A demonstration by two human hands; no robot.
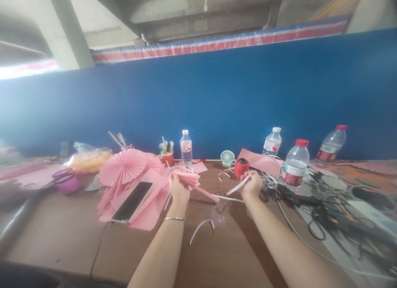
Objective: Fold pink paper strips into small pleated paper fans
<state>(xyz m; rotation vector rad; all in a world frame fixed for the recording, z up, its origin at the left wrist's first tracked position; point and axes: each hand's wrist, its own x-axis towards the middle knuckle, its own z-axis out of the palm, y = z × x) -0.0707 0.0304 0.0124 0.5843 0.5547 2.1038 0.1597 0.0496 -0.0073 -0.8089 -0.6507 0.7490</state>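
My left hand [179,189] is closed on a pleated pink paper piece [188,178], its folds pressed together and fanning out to the right. A narrow pink strip [207,194] slants down from near it, and I cannot tell whether the two are joined. Pinched in my right hand [252,184] is a white strip [238,185], its free end pointing left and down. The two hands are apart above the brown table [214,259]. A curled white strip [201,226] lies between my forearms, and a straight white strip [229,198] lies beyond it.
Left are pink paper fans [122,167], pink sheets and a phone [132,201] with a cable. Behind stand a water bottle [186,149], a pen cup [168,155], a small fan [227,157] and a red round object [241,169]. Right are several bottles and tangled black cables [319,217].
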